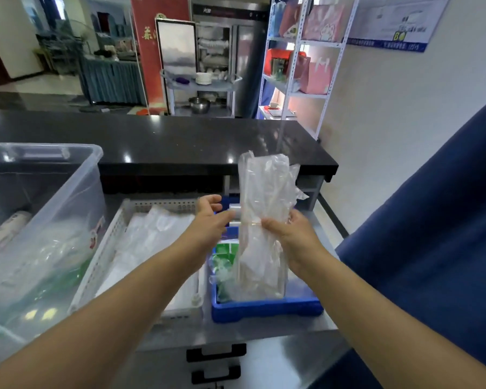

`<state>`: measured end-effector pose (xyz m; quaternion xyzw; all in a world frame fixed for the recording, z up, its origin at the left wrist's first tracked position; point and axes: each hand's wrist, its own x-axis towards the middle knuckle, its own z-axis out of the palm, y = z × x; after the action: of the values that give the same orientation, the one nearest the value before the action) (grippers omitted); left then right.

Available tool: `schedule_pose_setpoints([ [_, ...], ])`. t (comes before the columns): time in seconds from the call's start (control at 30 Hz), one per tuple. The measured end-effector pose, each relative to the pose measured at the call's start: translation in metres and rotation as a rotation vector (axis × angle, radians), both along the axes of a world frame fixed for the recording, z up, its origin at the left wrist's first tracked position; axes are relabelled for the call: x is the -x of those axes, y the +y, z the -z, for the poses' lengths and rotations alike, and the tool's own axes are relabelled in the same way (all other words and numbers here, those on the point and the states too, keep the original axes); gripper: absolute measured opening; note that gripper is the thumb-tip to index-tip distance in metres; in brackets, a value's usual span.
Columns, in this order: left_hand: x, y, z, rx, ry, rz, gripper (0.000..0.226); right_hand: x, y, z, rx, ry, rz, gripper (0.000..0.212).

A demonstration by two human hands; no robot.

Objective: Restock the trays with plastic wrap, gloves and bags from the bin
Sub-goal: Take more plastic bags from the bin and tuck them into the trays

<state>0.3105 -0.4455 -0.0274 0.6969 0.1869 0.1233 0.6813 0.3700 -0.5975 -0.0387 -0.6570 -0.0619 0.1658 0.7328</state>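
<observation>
A clear pack of plastic gloves (265, 209) stands upright over the blue tray (267, 308). My right hand (288, 234) pinches it at mid height. My left hand (212, 220) is just left of the pack, fingers apart, holding nothing. Green-printed packs (222, 262) lie in the blue tray behind the gloves. A white perforated tray (115, 234) to the left holds flat white bags (152, 234). The large clear bin (54, 197) at far left holds a roll (6, 228) and more clear packs.
A black raised counter (180, 141) runs behind the trays. The trays sit on a steel worktop (236, 329) with drawers below. A blue curtain (432, 248) hangs close on the right. Shelves and a steel trolley stand farther back.
</observation>
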Motion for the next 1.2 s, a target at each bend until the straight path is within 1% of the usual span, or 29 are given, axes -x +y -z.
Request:
schedule_pose_setpoints([
  [0.07, -0.014, 0.015, 0.013, -0.094, 0.001, -0.008, 0.036, -0.020, -0.021, 0.004, 0.060, -0.031, 0.077, 0.031],
  [0.13, -0.027, 0.032, 0.031, -0.183, 0.013, 0.010, 0.029, -0.041, -0.044, 0.008, 0.185, -0.060, 0.149, 0.037],
  [0.23, -0.051, 0.047, 0.061, -0.367, 0.089, 0.078, 0.027, -0.068, -0.070, 0.015, 0.319, -0.066, 0.217, 0.041],
  [0.4, -0.103, 0.053, 0.099, -0.747, 0.233, 0.278, 0.029, -0.107, -0.077, 0.024, 0.472, -0.079, 0.195, 0.036],
  [0.5, -0.130, 0.049, 0.115, -0.968, 0.303, 0.418, 0.033, -0.130, -0.068, 0.027, 0.567, -0.104, 0.147, 0.038],
  [0.57, -0.143, 0.043, 0.127, -1.103, 0.330, 0.491, 0.038, -0.145, -0.062, 0.028, 0.596, -0.129, 0.128, 0.037],
  [0.63, -0.151, 0.037, 0.136, -1.162, 0.354, 0.532, 0.037, -0.156, -0.059, 0.028, 0.614, -0.143, 0.111, 0.036],
  [0.7, -0.157, 0.034, 0.141, -1.203, 0.387, 0.565, 0.030, -0.165, -0.059, 0.029, 0.637, -0.150, 0.086, 0.036],
  [0.77, -0.164, 0.031, 0.145, -1.290, 0.422, 0.603, 0.025, -0.173, -0.060, 0.029, 0.665, -0.160, 0.047, 0.038],
  [0.87, -0.170, 0.025, 0.152, -1.357, 0.479, 0.638, 0.030, -0.186, -0.061, 0.030, 0.698, -0.189, -0.027, 0.039],
  [0.97, -0.171, 0.019, 0.157, -1.375, 0.524, 0.620, 0.036, -0.198, -0.061, 0.035, 0.694, -0.201, -0.091, 0.041],
  [1.07, -0.174, 0.015, 0.160, -1.444, 0.571, 0.608, 0.041, -0.208, -0.064, 0.040, 0.684, -0.211, -0.153, 0.041],
  [1.2, -0.176, 0.013, 0.161, -1.550, 0.571, 0.585, 0.040, -0.221, -0.068, 0.045, 0.693, -0.248, -0.218, 0.039],
])
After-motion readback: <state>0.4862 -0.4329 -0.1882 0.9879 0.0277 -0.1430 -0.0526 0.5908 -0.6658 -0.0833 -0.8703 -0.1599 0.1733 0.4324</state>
